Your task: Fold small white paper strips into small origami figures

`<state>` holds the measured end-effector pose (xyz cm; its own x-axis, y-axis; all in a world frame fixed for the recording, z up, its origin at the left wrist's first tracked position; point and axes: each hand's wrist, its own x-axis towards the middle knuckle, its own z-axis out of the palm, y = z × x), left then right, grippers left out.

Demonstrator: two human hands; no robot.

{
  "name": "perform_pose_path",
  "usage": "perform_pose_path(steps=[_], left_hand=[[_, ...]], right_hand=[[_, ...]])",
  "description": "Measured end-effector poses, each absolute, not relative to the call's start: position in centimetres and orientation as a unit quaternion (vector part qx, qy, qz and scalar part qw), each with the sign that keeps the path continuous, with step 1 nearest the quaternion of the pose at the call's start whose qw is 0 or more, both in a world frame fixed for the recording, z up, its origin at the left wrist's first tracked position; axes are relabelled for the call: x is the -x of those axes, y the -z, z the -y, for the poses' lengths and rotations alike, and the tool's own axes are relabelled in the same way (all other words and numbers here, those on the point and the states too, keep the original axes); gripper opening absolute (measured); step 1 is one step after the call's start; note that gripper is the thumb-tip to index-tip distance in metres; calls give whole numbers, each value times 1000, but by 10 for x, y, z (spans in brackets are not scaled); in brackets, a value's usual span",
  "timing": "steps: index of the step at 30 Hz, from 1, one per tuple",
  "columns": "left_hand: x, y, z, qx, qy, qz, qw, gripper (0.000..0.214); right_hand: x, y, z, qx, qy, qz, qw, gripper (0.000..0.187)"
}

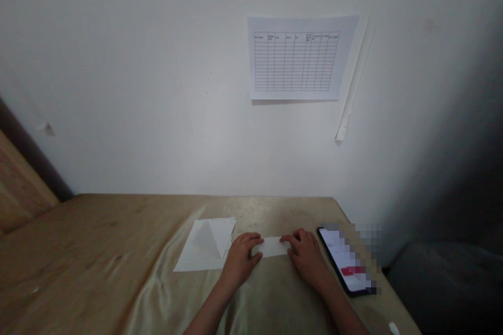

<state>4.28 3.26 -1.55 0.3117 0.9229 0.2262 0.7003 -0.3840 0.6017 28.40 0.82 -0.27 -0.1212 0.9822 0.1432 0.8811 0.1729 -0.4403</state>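
Bare forearms (214,303) enter from six o'clock, ending in the left hand (240,257) and right hand (308,255), both half-curled, fingertips touching opposite ends of a white paper strip (272,247) on the cloth-covered desk (271,301) (whether they pinch it, I cannot tell). At the strip's nine o'clock lies a creased paper sheet (202,246); at three, a lit smartphone (342,260); at twelve, a wall-mounted printed grid (294,63).

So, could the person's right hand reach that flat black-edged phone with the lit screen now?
Probably yes: the black-edged phone lies close beside the right hand, with nothing visible between them. That hand touches the white paper strip, so it would likely have to leave that first.
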Motion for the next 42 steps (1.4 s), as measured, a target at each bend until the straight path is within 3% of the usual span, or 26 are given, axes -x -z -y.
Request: perform_pose_path(steps=[10,15,18,22,29,42], left_hand=[[-34,28,-37,-779,-306,-503,216,39],[-40,20,-30,-777,-294,-521,195,41],[-47,11,-25,-784,-272,-528,179,41],[-61,-1,-19,-776,-250,-559,150,26],[-84,-6,-15,-743,-218,-626,95,35],[-80,-5,-21,-744,-202,-625,126,36]], right_hand=[[-290,10,-12,620,-132,746,205,53],[-288,10,-7,619,-122,741,228,51],[-286,9,-5,618,-118,737,247,39],[-280,6,-4,628,-110,729,248,28],[-269,0,-5,652,-94,715,234,31],[-270,-6,-14,667,-134,709,185,36]])
